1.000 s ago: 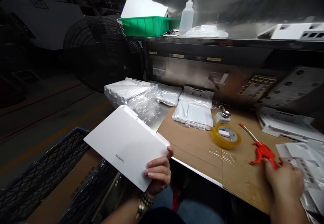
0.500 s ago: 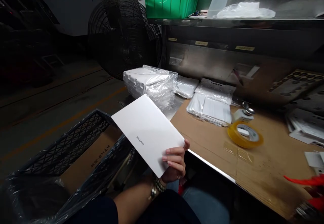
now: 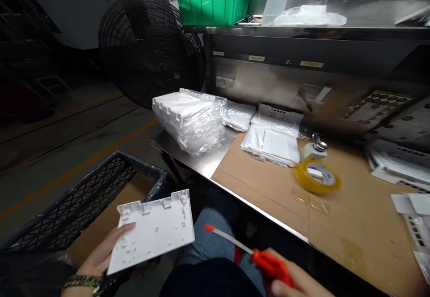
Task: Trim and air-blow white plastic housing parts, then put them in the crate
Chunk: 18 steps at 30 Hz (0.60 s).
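My left hand (image 3: pixel 106 250) is closed on the left edge of a white plastic cover (image 3: pixel 157 232), thumb on top. The cover's inner side faces me, showing moulded clips along its far edge and small posts. My right hand (image 3: pixel 289 277), at the bottom of the view, is wrapped round a red-handled tool (image 3: pixel 270 265). Its thin metal shaft ends in a red tip, which points left toward the cover with a gap between them. Part of the right hand is cut off by the frame edge.
A lined crate (image 3: pixel 117 158) with cardboard inside stands at left. On the workbench (image 3: pixel 255 185) are a bagged stack of white covers (image 3: pixel 191 118), packed white sheets (image 3: pixel 272 144), a tape roll (image 3: pixel 317 177) and a pump bottle (image 3: pixel 314 149). A fan (image 3: pixel 151 50) stands behind; a green bin (image 3: pixel 211 8) is above.
The white cover has moved down and left and been turned from its lettered outer face to its inner side. My right hand has come in from the right with the red-handled tool.
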Available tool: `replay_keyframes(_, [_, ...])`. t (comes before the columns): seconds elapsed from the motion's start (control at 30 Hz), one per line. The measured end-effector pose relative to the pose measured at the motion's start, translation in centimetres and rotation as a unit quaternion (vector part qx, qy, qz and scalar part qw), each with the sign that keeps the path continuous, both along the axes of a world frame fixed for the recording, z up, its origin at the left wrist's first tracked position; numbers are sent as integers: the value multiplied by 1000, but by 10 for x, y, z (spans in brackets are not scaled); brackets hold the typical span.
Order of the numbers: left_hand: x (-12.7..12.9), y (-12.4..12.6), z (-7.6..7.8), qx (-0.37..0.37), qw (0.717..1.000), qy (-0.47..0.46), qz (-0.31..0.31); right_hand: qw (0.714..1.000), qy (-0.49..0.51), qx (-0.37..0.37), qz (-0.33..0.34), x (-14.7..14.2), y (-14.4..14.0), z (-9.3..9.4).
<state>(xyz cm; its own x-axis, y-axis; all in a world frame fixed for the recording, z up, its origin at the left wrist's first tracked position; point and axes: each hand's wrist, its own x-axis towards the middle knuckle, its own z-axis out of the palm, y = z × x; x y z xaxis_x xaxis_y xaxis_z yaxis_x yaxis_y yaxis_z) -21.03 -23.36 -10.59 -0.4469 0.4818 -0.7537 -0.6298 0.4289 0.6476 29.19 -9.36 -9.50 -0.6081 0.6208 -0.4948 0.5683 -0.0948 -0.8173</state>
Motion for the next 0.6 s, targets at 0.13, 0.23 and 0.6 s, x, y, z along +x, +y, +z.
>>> replay_keyframes(0.13, [20, 18, -34, -21, 999, 27, 15, 978, -122, 93, 139, -64, -3, 8])
replay_keyframes(0.23, [41, 42, -54, -1, 997, 72, 16, 970, -144, 116, 156, -76, 0, 11])
replay_keyframes(0.6, [38, 52, -3, 118, 887, 346, -281, 984, -121, 99, 88, -56, 10, 39])
